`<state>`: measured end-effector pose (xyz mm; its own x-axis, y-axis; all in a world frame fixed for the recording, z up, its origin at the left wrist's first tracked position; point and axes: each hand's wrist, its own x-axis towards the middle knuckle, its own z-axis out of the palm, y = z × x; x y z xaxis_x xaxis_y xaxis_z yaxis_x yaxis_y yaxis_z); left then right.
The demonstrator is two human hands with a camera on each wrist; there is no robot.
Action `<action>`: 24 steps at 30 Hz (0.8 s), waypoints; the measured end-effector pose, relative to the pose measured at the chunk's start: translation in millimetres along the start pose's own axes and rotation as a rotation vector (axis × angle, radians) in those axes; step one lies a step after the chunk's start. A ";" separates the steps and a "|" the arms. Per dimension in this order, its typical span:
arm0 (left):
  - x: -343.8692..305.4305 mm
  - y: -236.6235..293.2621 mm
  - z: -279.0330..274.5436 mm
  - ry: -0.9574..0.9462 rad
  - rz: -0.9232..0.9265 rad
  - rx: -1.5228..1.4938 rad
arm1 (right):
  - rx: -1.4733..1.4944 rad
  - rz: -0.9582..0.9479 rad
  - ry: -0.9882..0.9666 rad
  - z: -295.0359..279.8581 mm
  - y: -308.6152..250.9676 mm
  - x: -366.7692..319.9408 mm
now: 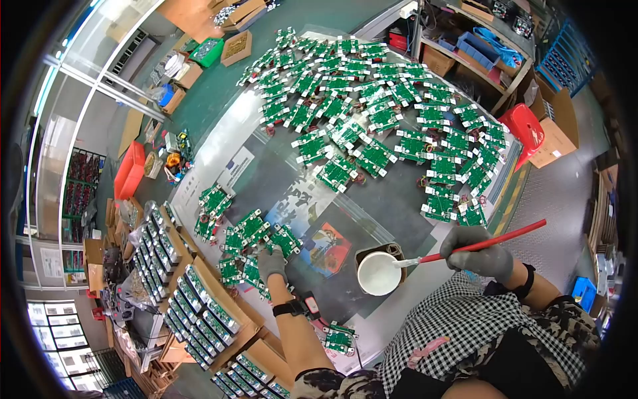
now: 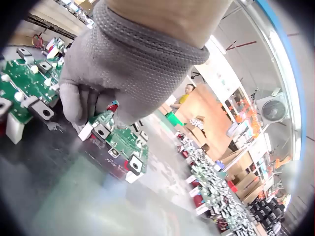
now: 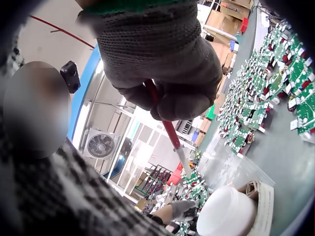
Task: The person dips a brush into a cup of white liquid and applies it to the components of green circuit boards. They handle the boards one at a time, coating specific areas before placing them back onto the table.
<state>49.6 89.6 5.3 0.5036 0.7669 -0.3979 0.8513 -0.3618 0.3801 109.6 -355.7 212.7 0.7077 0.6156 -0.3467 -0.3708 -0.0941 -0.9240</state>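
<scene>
In a grey glove, my left hand [image 1: 271,264] reaches into a small group of green circuit boards at the left of the table. Its thumb and fingers pinch the edge of one circuit board [image 2: 123,142], close over the dark table surface. Another green board [image 2: 29,86] lies beside the fingers in the left wrist view. My right hand [image 1: 480,254], also gloved, has its fingers curled round the long red handle of a brush [image 1: 508,237]. The brush's pale tip is at the rim of a white tub [image 3: 224,216], which stands in a cardboard box.
Many more circuit boards [image 1: 375,156] with wires spread over the far and right parts of the table. Cardboard trays [image 1: 249,329] of boards stand at the left. One board [image 1: 340,338] lies near my body. A red stool [image 1: 523,130] stands past the right edge.
</scene>
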 end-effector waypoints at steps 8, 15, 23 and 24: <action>-56.6 9.2 2.8 -0.193 0.026 -1.020 | -0.309 -0.031 -0.245 -3.5 14.3 29.3; -134.3 5.9 -29.6 -0.069 0.055 -1.348 | -0.532 0.014 -0.360 24.2 33.3 59.6; -176.7 -24.7 -70.1 -0.017 0.111 -1.214 | -0.576 0.085 -0.302 43.2 79.2 70.7; -179.8 -25.7 -73.7 -0.004 0.129 -1.182 | -0.368 0.209 -0.289 40.7 77.3 72.0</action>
<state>-73.7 0.0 128.6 0.5776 0.7585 -0.3016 0.1314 0.2783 0.9515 107.5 -286.8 122.9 0.4269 0.7403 -0.5194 -0.2135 -0.4757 -0.8533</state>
